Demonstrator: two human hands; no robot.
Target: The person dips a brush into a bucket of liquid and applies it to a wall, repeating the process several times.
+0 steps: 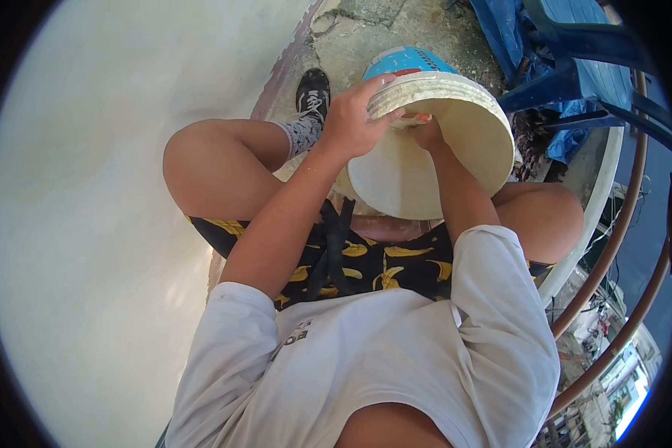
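Note:
A large whitish plastic bucket lies tilted between my knees, its open mouth facing me. Its outside carries a blue and red label, and pale crust coats the rim. My left hand is closed on the rim at the upper left, thumb on the inner side and fingers over the outside. My right hand reaches into the bucket, fingers closed near the inner wall. A small pale piece with an orange-red spot shows at these fingers; I cannot tell what it is.
A smooth pale surface spreads along the left. Blue plastic chairs and a blue tarp are at the upper right, beside dry debris. Brown railing pipes run down the right. My shoe rests on rough concrete.

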